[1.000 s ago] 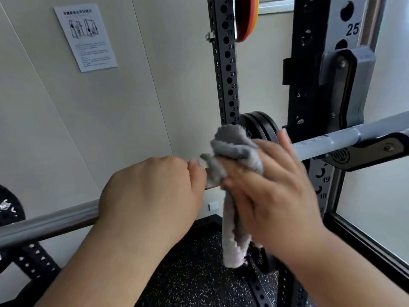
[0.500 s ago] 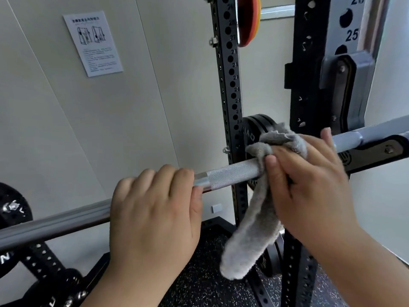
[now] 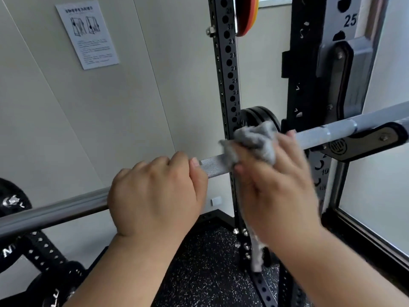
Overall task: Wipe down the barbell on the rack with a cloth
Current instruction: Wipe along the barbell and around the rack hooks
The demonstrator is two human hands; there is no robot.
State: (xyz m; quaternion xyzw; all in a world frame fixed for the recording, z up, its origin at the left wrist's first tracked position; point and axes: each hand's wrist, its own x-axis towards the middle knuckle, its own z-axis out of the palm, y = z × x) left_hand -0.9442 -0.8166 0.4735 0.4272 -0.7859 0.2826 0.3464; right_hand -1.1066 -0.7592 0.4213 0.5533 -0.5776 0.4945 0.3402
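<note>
Nearest to me, two bare forearms reach up from the bottom of the scene over a black speckled floor [image 3: 199,262]. The left hand [image 3: 155,196] is clamped on the barbell [image 3: 327,134] from above, fingers curled right over it and the thumb tip showing at its right side. Just to the right, the right hand [image 3: 276,191] grips a bunched grey cloth [image 3: 254,140] against the bar, fingers folded over the fabric. This hand is a little blurred. A loose tail of the cloth hangs below the wrist. The two hands are near each other but apart, with a short rough-textured stretch of bar bare between them.

The barbell runs from low on the left up to the right. There it lies in a black hook [image 3: 365,142] fixed to the rack [image 3: 305,63], whose near right post is black and carries a grey bracket and the number 25. On the left, the smooth part of the bar passes in front of a black weight plate [image 3: 11,200], and more dark plates lie low by the floor.

Farther back a thinner post [image 3: 228,74], drilled with numbered holes, stands behind the cloth. Black plates [image 3: 263,116] hang beside it at bar height, and an orange plate [image 3: 247,16] sits near its top. Behind everything is a pale panelled wall [image 3: 132,107] with a printed notice [image 3: 87,34] stuck high on the left. A frosted glass panel [image 3: 376,207] fills the far right.
</note>
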